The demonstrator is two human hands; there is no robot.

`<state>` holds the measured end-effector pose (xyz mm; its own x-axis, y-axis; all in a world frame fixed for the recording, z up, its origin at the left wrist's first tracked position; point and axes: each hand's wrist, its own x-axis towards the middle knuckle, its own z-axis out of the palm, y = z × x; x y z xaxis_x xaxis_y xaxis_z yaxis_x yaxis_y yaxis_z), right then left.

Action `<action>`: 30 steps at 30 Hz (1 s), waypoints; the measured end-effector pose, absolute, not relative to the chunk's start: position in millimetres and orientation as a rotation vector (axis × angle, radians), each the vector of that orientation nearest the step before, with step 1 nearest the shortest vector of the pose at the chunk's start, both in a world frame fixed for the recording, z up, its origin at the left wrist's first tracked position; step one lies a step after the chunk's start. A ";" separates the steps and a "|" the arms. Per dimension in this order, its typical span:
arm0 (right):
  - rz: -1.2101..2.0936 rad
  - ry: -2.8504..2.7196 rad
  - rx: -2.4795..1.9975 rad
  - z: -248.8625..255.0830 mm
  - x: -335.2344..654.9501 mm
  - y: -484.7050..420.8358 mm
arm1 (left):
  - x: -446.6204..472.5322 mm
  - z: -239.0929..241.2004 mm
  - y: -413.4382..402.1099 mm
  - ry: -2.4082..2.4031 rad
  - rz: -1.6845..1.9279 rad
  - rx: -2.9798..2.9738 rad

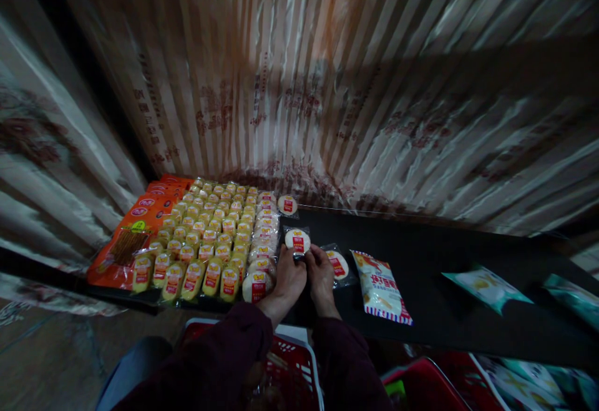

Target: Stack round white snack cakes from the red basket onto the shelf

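A round white cracker in a clear wrapper with a red label (pixel 298 241) is gripped at its near edge by both hands, over the black shelf (pixel 430 242). My left hand (pixel 291 277) has its fingers closed on the packet's left side. My right hand (pixel 321 274) pinches its right side. Just right of my right hand lies another wrapped round cracker (pixel 337 264). A column of overlapping wrapped crackers (pixel 259 283) runs along the left of my left hand, and a single one (pixel 287 205) lies at the back by the curtain.
Rows of small yellow wrapped cakes (pixel 206 252) and orange snack bags (pixel 133 236) fill the shelf's left end. Rightward lie a white-and-red snack bag (pixel 381 286) and green bags (pixel 484 286). Red baskets (pixel 299 361) stand below the front edge. A pleated curtain (pixel 299 87) hangs behind.
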<state>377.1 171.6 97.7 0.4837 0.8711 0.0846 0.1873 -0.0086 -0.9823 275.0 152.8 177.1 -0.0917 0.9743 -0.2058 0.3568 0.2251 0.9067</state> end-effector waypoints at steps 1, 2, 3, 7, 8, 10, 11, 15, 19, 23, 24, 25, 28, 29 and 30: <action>0.700 -0.962 -1.518 97.1 376.8 173.5 | 275.8 178.3 154.0 1.624 0.859 1.277; 0.701 -0.961 -1.527 96.6 376.4 175.4 | 276.9 179.4 155.2 1.628 0.834 1.282; 0.704 -0.963 -1.533 96.0 376.3 177.1 | 278.1 180.2 156.3 1.629 0.809 1.290; 0.721 -0.954 -1.537 93.7 377.3 183.0 | 283.0 179.0 161.4 1.648 0.756 1.295; 0.722 -0.949 -1.537 93.4 377.8 184.3 | 283.8 177.8 162.8 1.654 0.759 1.297; 0.720 -0.940 -1.534 93.7 378.2 186.9 | 284.5 175.0 166.0 1.656 0.775 1.304; 0.719 -0.932 -1.531 94.4 377.9 188.4 | 284.5 173.7 167.7 1.652 0.788 1.312; 0.744 -0.886 -1.496 98.8 375.0 195.8 | 284.4 171.3 175.6 1.645 0.822 1.343; 0.766 -0.885 -1.446 99.8 373.4 206.8 | 286.2 173.2 183.7 1.666 0.832 1.352; 0.770 -0.877 -1.443 97.1 375.1 216.1 | 287.3 176.3 189.0 1.678 0.830 1.366; 0.758 -0.888 -1.452 96.8 375.8 217.4 | 287.6 176.6 189.9 1.687 0.836 1.371; 0.745 -0.908 -1.461 96.8 376.4 218.5 | 288.1 176.5 190.9 1.696 0.846 1.375; 0.698 -0.958 -1.486 97.5 377.7 221.1 | 290.2 174.1 193.3 1.710 0.879 1.387; 0.684 -0.962 -1.490 97.7 378.0 222.2 | 291.1 172.9 193.9 1.709 0.883 1.391; 0.671 -0.965 -1.488 97.8 378.1 223.6 | 292.1 171.8 194.3 1.709 0.884 1.394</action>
<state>378.1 223.6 97.8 0.4928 0.8624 0.1157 0.1920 0.0219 -0.9811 292.1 194.3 171.8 -0.1284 0.9840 -0.1231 0.4681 0.1696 0.8673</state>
